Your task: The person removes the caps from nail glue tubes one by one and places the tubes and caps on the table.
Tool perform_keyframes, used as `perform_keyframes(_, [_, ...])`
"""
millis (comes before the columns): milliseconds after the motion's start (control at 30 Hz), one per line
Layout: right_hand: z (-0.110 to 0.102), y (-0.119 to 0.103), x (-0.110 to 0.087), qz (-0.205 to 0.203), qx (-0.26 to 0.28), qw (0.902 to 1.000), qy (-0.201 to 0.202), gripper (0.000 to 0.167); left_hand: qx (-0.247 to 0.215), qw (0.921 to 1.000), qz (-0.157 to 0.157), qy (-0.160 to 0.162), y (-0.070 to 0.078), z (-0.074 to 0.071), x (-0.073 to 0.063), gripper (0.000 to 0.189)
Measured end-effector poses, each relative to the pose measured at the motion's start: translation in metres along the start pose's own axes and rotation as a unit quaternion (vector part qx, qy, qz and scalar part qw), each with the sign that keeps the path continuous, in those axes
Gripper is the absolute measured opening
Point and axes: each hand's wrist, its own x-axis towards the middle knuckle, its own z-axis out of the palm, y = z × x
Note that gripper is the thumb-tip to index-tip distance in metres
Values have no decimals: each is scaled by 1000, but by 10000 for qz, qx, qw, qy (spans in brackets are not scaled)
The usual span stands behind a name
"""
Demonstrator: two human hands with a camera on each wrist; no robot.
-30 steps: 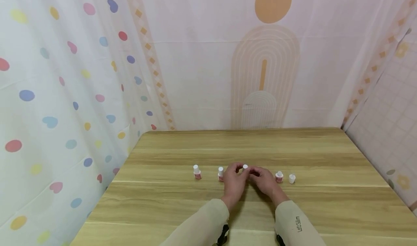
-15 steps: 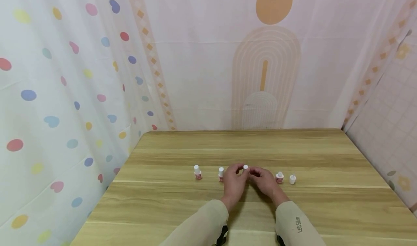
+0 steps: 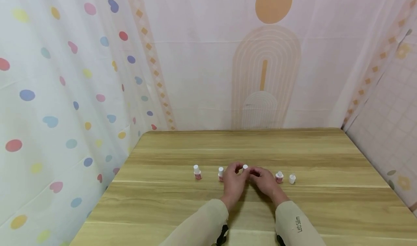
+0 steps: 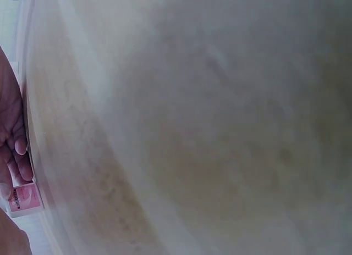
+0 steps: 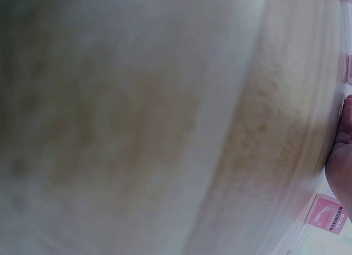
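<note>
Both hands meet at one small white-capped bottle (image 3: 245, 167) near the middle of the table. My left hand (image 3: 235, 181) holds it, thumb and index finger around its upper part. From the right, my right hand (image 3: 264, 181) pinches it with fingertips close to the left thumb. In the left wrist view, the bottle's pink label (image 4: 25, 197) shows between the fingers of the two hands. The head view shows the white cap's top, while the hands cover most of the body.
Left of the hands stand two capped bottles, one farther out (image 3: 197, 172) and one beside the left hand (image 3: 220, 174). To the right are an uncapped bottle (image 3: 279, 177) and its loose white cap (image 3: 292, 179). A patterned curtain (image 3: 202, 76) hangs behind the wooden table (image 3: 163, 202).
</note>
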Motion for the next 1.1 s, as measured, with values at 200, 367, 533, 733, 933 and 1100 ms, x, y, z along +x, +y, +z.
perform_keyframes(200, [0, -1, 0, 6, -11, 10000, 67, 21, 59, 9998, 206, 64, -1, 1, 0, 14])
perform_keyframes(367, [0, 1, 0, -131, -68, 9999, 20, 21, 102, 9995, 285, 86, 2, 1, -1, 10])
perform_keyframes(533, [0, 2, 0, -170, -41, 9998, -11, 21, -18, 9998, 161, 109, 4, 1, -2, 8])
perform_keyframes(733, [0, 2, 1, -88, -31, 10000, 9, 20, -72, 9998, 154, 64, 1, 0, -2, 15])
perform_keyframes(933, [1, 2, 2, -76, -59, 9999, 44, 20, -2, 9995, 300, 72, -1, 2, -3, 20])
perform_keyframes(1100, [1, 2, 1, 1, -50, 10000, 47, 20, 91, 9992, 377, 64, -1, 2, -3, 16])
